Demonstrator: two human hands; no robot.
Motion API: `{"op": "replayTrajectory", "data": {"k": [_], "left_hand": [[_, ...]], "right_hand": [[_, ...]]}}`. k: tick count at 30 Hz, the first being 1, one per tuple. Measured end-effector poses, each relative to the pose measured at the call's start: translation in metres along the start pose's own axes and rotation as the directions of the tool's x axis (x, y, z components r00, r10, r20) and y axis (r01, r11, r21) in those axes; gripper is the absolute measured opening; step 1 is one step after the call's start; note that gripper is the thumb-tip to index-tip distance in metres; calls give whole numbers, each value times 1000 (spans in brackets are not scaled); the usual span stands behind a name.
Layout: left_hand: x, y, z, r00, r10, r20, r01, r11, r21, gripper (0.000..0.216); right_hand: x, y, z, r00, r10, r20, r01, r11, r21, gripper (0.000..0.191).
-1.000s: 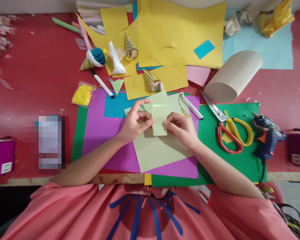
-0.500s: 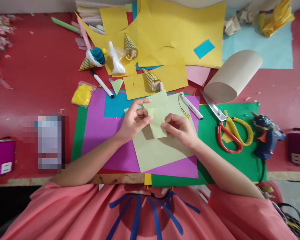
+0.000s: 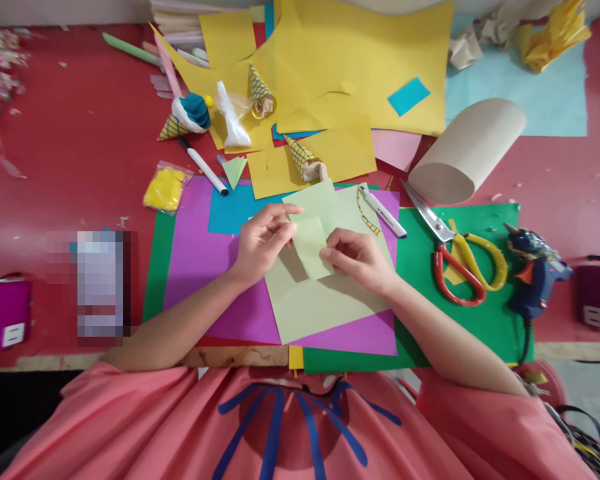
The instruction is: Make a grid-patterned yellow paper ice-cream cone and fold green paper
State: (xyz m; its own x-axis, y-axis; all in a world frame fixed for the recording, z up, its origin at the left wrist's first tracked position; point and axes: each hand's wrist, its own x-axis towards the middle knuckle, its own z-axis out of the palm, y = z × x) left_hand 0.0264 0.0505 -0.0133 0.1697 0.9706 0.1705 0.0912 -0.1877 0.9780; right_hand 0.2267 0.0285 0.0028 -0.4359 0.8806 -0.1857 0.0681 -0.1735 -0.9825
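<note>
A small piece of pale green paper (image 3: 311,248) is held up over a larger pale green sheet (image 3: 300,310). At its upper left edge, my left hand (image 3: 264,241) has the thumb and curled fingers closed, the index finger stretched along the top. My right hand (image 3: 356,257) pinches the small piece at its right edge, between thumb and bent forefinger. A white marker (image 3: 384,213) lies on the sheet's upper right, beside a yellow strip with dark lines (image 3: 366,215). Just beyond the sheet rests a yellow patterned paper cone (image 3: 300,157) with crumpled paper in its mouth.
Scissors (image 3: 445,233) and a blue glue gun (image 3: 539,270) lie on green paper (image 3: 410,333) at right. A cardboard tube (image 3: 473,150) stands behind them. Yellow sheets (image 3: 360,53) cover the back. Left are another marker (image 3: 205,170), a yellow packet (image 3: 166,189) and a decorated cone (image 3: 183,117).
My left thumb and fingers have shifted slightly left along the small paper, uncovering more of its upper left part. The right hand keeps its pinch, almost unmoved.
</note>
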Motion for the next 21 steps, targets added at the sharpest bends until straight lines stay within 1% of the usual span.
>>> {"op": "replayTrajectory", "data": {"k": [2, 4, 6, 7, 9, 11, 16, 18, 21], "left_hand": [[0, 1, 1, 1000, -9, -30, 9, 1000, 8, 20], [0, 5, 3, 998, -56, -23, 55, 998, -41, 31], [0, 9, 4, 992, -115, 46, 119, 990, -79, 37], [0, 12, 4, 986, -139, 88, 145, 987, -66, 36], [-1, 16, 4, 969, -178, 172, 176, 984, 26, 38], [-2, 18, 3, 963, -171, 208, 146, 981, 127, 43], [-4, 18, 2, 978, -72, 195, 22, 969, 248, 39], [-5, 17, 2, 979, -62, 192, 10, 965, 261, 37], [-5, 19, 2, 968, -103, 227, 47, 970, 238, 38]], "right_hand": [[0, 0, 1, 1000, -5, -5, 5, 1000, 14, 22], [-1, 0, 1, 999, -12, -38, 14, 999, 50, 22], [-1, 0, 1, 996, -20, -87, 28, 996, 86, 22], [-1, 1, 1, 993, -25, -114, 36, 995, 95, 23], [-1, 1, 1, 987, -38, -154, 53, 994, 97, 24], [-1, 1, 1, 983, -47, -175, 63, 994, 87, 25], [-2, -1, 3, 987, 11, -162, 9, 993, 120, 26], [-3, -2, 4, 988, 28, -150, -7, 990, 142, 26], [-3, -2, 5, 988, 26, -152, -2, 988, 154, 26]]}}
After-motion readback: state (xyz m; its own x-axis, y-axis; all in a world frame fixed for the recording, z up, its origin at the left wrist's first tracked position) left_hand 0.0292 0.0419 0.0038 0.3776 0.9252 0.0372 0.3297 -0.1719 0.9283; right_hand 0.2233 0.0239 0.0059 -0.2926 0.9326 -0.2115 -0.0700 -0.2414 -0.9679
